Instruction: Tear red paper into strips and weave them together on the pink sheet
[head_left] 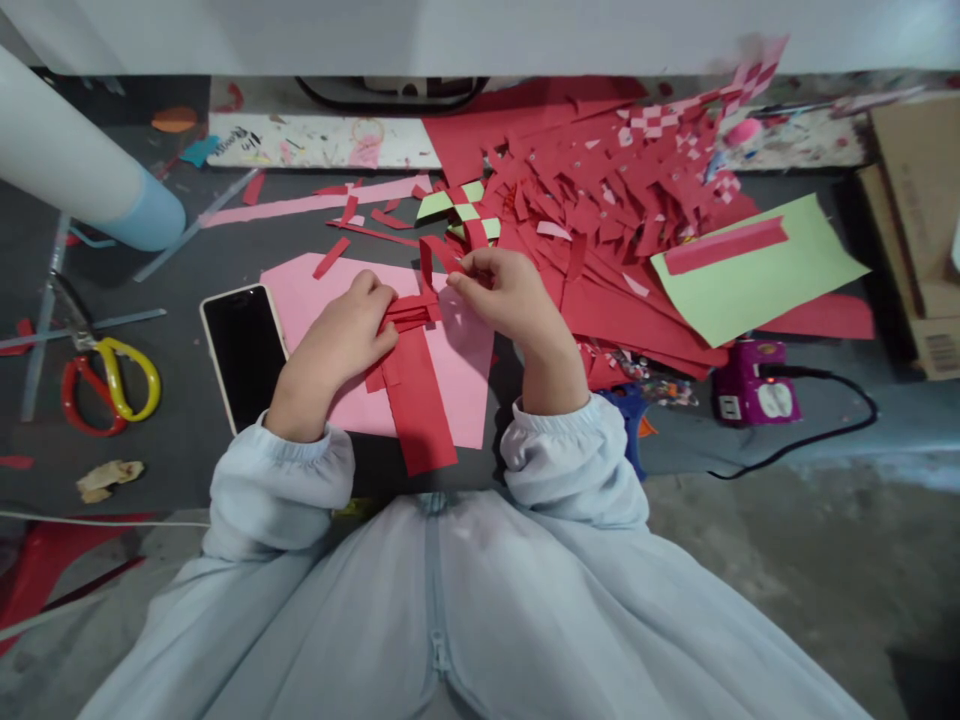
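A pink sheet (465, 390) lies on the dark table in front of me, with red paper strips (424, 405) on top of it. My left hand (349, 330) presses its fingers on the folded red strips near the sheet's middle. My right hand (510, 295) pinches a curled red strip (429, 262) between thumb and index finger, just right of the left hand. Behind both hands sits a green and red checkered woven piece (466, 210). A large heap of cut red paper (592, 200) spreads behind and right of my right hand.
Left of the pink sheet are a phone (244, 350) and scissors (112, 385) with red and yellow handles. A white and blue cylinder (97, 160) stands at back left. To the right are a green sheet (757, 290), a purple device (757, 385) with a black cable, and cardboard (922, 180).
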